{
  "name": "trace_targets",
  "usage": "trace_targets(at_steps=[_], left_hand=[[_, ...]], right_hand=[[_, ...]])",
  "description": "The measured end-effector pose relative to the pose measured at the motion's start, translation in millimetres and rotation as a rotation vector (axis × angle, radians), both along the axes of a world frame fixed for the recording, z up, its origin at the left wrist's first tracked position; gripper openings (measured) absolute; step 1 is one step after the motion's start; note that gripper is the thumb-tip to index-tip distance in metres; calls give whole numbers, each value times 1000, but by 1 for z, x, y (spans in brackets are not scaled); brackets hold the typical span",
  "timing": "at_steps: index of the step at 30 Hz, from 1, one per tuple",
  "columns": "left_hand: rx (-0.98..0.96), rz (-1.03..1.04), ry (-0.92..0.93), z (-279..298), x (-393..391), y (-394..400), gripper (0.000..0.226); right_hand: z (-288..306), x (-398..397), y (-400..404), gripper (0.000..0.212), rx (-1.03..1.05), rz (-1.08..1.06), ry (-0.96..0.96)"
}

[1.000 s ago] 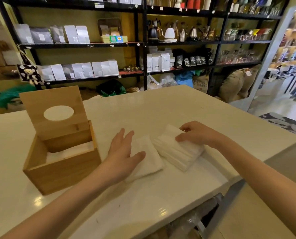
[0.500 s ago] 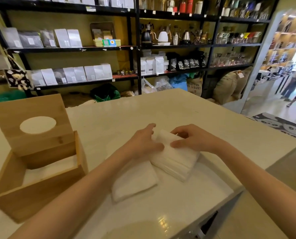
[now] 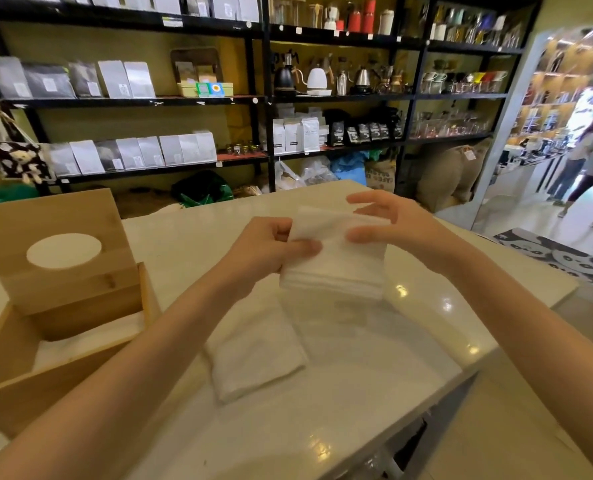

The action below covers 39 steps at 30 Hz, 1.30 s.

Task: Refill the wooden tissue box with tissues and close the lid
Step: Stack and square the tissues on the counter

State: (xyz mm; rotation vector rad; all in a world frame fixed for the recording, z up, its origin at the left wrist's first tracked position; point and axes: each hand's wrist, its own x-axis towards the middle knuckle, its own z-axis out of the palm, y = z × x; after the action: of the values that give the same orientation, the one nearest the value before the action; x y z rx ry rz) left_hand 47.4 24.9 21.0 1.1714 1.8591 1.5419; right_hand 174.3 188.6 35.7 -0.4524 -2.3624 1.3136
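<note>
Both hands are up off the pale glossy worktop (image 3: 340, 427), sharing one thick white stack of folded tissues (image 3: 336, 258) between them. The left hand (image 3: 271, 247) pinches the stack's left edge, thumb over the top and fingers curled beneath; the right hand (image 3: 388, 223) sits half open at the far right corner, fingers spread as if squaring or loosening the sheets, which is probably why the stack is held in the air rather than pressed flat. A second flat white pile of tissues (image 3: 253, 355) lies on the worktop just below the hands, towards the near edge, likely waiting its turn. The square light wooden tissue box (image 3: 59, 379) stands at the left edge of the worktop, its hinged lid with the oval opening (image 3: 63, 251) propped upright so the inside is open; something white already lies in it
</note>
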Motion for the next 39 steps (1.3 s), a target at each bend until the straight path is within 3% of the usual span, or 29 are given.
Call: trace_targets(at_steps=[5,9,12,15,19,24,27,30,35,39], left_hand=[[140,191,-264,2,10,-28,9],[179,272,-392,-6,23,-49,9],[161,277,-537,-14,31,-63,8],[139,265,-642,-17,35,-77,2],[169,257,-794,-18,38,-96,11],[83,278,-841,-20,45,-111,17],[30,205,-1001,-24,52,-118,40],[-2,162,-1134,-31,54,-121,46],[-117,153,-1146,-41,50,-121,47],[-279,125,-943,-42,45,-126,33]], right_hand=[[-15,-2,-16,34,-613,157,-83],[-28,-15,-28,18,-730,185,-103],[-27,-28,-34,10,-629,111,-79],[-21,-42,-40,26,-556,57,-84],[-12,-66,-54,40,-351,18,-117],[-7,-85,-78,12,-21,188,-187],[-12,-88,-85,13,79,363,-229],[-22,-91,-89,17,161,420,-261],[-37,-94,-94,18,289,405,-265],[-49,-93,-94,18,351,386,-256]])
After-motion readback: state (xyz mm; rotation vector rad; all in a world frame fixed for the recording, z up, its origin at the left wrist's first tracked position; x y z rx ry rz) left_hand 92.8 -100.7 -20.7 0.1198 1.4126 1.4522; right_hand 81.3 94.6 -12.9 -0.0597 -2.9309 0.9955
